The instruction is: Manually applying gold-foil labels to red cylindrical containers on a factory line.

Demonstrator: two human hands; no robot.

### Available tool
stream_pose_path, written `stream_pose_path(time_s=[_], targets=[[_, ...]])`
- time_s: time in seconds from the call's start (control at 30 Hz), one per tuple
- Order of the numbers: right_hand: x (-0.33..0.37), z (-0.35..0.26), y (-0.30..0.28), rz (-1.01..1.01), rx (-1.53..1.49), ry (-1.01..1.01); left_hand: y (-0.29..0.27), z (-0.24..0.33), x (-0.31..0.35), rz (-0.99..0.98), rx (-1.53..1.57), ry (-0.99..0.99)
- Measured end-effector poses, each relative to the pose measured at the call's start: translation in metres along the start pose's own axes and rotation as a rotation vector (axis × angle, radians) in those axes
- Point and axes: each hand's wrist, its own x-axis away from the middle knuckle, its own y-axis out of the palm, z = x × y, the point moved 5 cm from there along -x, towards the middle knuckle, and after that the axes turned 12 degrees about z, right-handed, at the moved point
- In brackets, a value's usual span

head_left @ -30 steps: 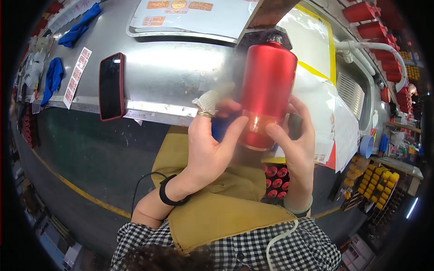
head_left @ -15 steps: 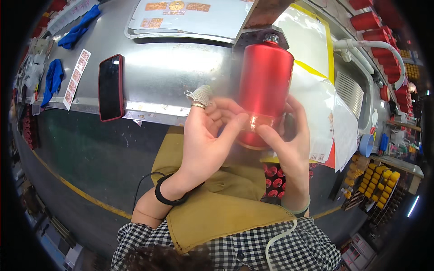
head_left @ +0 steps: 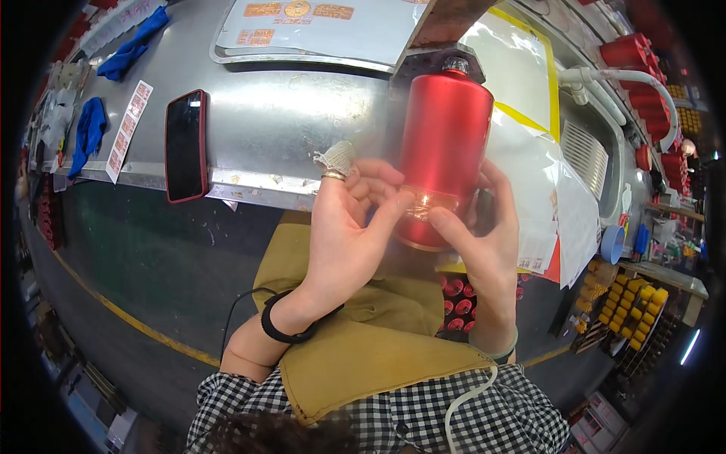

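A glossy red bottle (head_left: 448, 125) is seated by its dark neck against a metal bracket (head_left: 439, 57) and tilts toward me. Around its lower part lies a thin, see-through gold decal strip (head_left: 427, 203). My left hand (head_left: 352, 208) pinches the strip's left end between thumb and curled fingers. A white finger cover and a ring show on that hand. My right hand (head_left: 484, 231) presses its thumb on the strip near the front, its fingers bent around the bottle's right side. Those right fingertips are partly hidden by the bottle.
On the steel bench (head_left: 295, 113) lie a dark phone (head_left: 186, 146), a sheet strip of decals (head_left: 130, 130) and blue cloths (head_left: 89, 136). Behind is a tray (head_left: 325, 38) with decal sheets. White papers (head_left: 529, 197) and a white pipe (head_left: 643, 79) are right; red cans (head_left: 457, 303) stand below.
The bottle has shifted very slightly to the right. My left fingers and the decal strip's left end have moved a little; my right hand holds nearly the same place.
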Motion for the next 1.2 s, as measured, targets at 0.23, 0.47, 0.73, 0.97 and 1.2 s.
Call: stream_pose_path(time_s=[0.23, 0.47, 0.73, 0.97, 1.2], targets=[[0.001, -0.004, 0.001, 0.001, 0.009, 0.002, -0.004, -0.003, 0.003, -0.030, -0.165, 0.078], [0.001, 0.003, -0.002, -0.025, -0.076, -0.004, 0.008, 0.006, 0.023, -0.174, -0.706, 0.858], [0.003, 0.000, -0.010, -0.119, -0.200, 0.033, 0.000, -0.017, 0.033, -0.110, -0.847, 0.896], [0.004, 0.001, -0.010, -0.126, -0.229, 0.042, -0.011, -0.017, 0.031, -0.129, -0.906, 0.859], [0.004, 0.000, -0.011, -0.122, -0.252, 0.076, 0.023, -0.001, 0.038, 0.012, -1.103, 1.160]])
